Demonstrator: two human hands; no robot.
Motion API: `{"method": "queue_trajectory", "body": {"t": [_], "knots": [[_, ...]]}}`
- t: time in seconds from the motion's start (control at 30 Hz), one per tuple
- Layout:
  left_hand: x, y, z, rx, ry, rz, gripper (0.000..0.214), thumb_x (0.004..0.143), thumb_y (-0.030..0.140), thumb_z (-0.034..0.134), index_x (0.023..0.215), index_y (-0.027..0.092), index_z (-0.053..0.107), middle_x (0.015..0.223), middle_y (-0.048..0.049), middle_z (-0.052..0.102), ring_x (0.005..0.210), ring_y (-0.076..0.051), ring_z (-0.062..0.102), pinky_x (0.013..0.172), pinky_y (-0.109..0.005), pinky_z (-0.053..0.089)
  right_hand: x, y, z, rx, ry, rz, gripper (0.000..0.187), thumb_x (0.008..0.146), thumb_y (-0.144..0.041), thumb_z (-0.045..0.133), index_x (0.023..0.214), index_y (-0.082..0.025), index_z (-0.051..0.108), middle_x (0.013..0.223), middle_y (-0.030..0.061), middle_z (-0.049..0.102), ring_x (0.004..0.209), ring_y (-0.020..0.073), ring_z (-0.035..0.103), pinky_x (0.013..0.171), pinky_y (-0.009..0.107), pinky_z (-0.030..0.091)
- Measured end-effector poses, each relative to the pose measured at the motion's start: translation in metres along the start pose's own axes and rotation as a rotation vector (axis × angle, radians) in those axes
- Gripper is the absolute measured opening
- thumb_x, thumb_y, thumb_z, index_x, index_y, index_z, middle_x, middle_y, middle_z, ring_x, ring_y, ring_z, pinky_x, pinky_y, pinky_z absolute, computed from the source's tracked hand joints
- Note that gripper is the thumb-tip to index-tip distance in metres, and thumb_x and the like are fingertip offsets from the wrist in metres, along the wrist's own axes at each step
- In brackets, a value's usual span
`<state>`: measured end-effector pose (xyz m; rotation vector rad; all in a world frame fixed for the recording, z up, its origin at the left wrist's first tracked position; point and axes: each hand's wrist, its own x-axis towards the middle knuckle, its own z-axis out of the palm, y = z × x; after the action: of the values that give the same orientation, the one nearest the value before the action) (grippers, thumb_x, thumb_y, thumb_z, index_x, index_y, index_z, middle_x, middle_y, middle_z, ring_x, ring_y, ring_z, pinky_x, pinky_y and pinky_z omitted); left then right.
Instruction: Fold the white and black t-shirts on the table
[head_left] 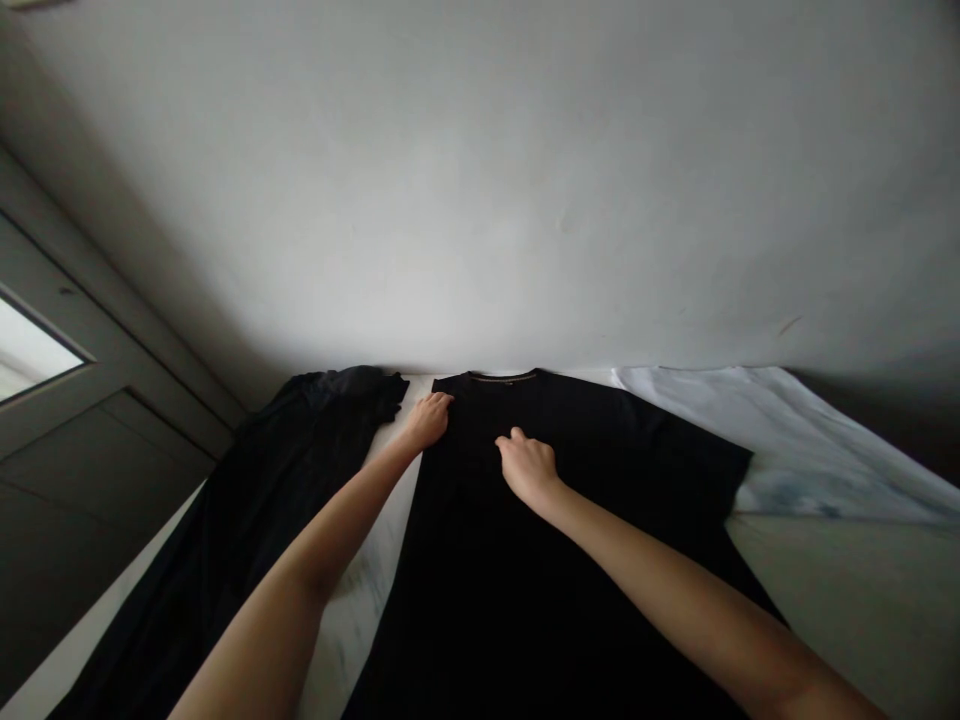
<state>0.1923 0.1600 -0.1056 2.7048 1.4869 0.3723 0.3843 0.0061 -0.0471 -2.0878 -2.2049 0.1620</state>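
A black short-sleeved T-shirt (480,560) lies spread out, its neckline towards the wall. My left hand (430,418) is closed on the shirt's left shoulder edge, fingertips over the cloth. Over the left part of the chest, below the neckline, my right hand (529,465) has its fingers curled together against the dark cloth. Folds there are too dark to make out. On the right side the sleeve lies stretched outward; no sleeve sticks out on the left, beside my left hand.
Left of the shirt lies another dark garment (277,500), rumpled along the surface's left edge. A white cloth with bluish-grey patches (750,420) lies to the right. The pale surface (847,600) meets a plain wall (480,180). At far left stands a door (90,420) with a glass pane.
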Motion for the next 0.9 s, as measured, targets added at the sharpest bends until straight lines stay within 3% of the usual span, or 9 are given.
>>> {"method": "queue_trajectory", "body": {"t": [0.1, 0.2, 0.3, 0.43, 0.6, 0.77, 0.9], "knots": [[-0.008, -0.003, 0.005, -0.010, -0.020, -0.008, 0.047, 0.094, 0.024, 0.040, 0.141, 0.018, 0.047, 0.147, -0.0126, 0.049, 0.136, -0.025, 0.044, 0.114, -0.042, 0.031, 0.007, -0.008, -0.018, -0.018, -0.017, -0.001, 0.028, 0.090, -0.010, 0.048, 0.091, -0.014, 0.076, 0.092, 0.0193, 0.072, 0.090, 0.0303, 0.070, 0.071, 0.036, 0.050], [-0.011, -0.003, 0.009, -0.016, -0.021, -0.028, 0.051, 0.097, 0.030, 0.036, 0.147, 0.021, 0.039, 0.154, -0.0127, 0.040, 0.143, -0.027, 0.035, 0.115, -0.048, 0.029, 0.021, -0.027, -0.020, 0.026, 0.091, -0.048, 0.029, 0.094, -0.018, 0.046, 0.101, -0.013, 0.074, 0.105, 0.0217, 0.071, 0.099, 0.0314, 0.067, 0.078, 0.039, 0.050], [-0.014, -0.003, 0.011, 0.002, -0.022, -0.028, 0.053, 0.098, 0.029, 0.034, 0.151, 0.024, 0.034, 0.158, -0.0108, 0.034, 0.146, -0.027, 0.029, 0.116, -0.049, 0.027, 0.041, -0.051, -0.003, 0.101, 0.141, -0.100, 0.037, 0.098, -0.023, 0.041, 0.125, -0.012, 0.064, 0.133, 0.0211, 0.059, 0.118, 0.0320, 0.058, 0.092, 0.043, 0.047], [-0.018, -0.005, 0.011, 0.051, -0.064, -0.005, 0.056, 0.096, 0.026, 0.037, 0.152, 0.025, 0.033, 0.160, -0.0096, 0.030, 0.148, -0.027, 0.025, 0.118, -0.049, 0.024, 0.063, -0.065, 0.034, 0.222, 0.100, -0.084, 0.051, 0.102, -0.033, 0.033, 0.150, -0.016, 0.038, 0.158, 0.0142, 0.032, 0.144, 0.0288, 0.032, 0.114, 0.049, 0.027], [-0.016, -0.002, 0.012, -0.001, -0.016, -0.039, 0.053, 0.099, 0.030, 0.032, 0.152, 0.028, 0.032, 0.160, -0.0073, 0.031, 0.147, -0.027, 0.026, 0.118, -0.050, 0.023, 0.053, -0.032, 0.058, 0.183, 0.089, -0.131, 0.059, 0.100, -0.053, 0.033, 0.152, -0.024, 0.035, 0.161, 0.0099, 0.025, 0.148, 0.0297, 0.021, 0.119, 0.052, 0.013], [-0.014, 0.005, 0.010, -0.053, -0.018, -0.102, 0.052, 0.100, 0.037, 0.032, 0.152, 0.029, 0.033, 0.160, -0.0051, 0.031, 0.147, -0.026, 0.026, 0.119, -0.050, 0.021, 0.022, 0.010, 0.057, 0.136, 0.137, -0.081, 0.062, 0.098, -0.054, 0.042, 0.151, -0.024, 0.036, 0.160, 0.0129, 0.026, 0.147, 0.0310, 0.024, 0.117, 0.053, 0.017], [-0.015, 0.013, 0.001, -0.021, -0.061, -0.154, 0.052, 0.101, 0.034, 0.029, 0.152, 0.027, 0.032, 0.160, -0.0042, 0.029, 0.148, -0.023, 0.025, 0.120, -0.048, 0.020, 0.009, 0.018, 0.050, 0.077, 0.101, 0.008, 0.067, 0.097, -0.056, 0.041, 0.153, -0.021, 0.033, 0.160, 0.0150, 0.024, 0.147, 0.0319, 0.022, 0.117, 0.052, 0.016]]}}
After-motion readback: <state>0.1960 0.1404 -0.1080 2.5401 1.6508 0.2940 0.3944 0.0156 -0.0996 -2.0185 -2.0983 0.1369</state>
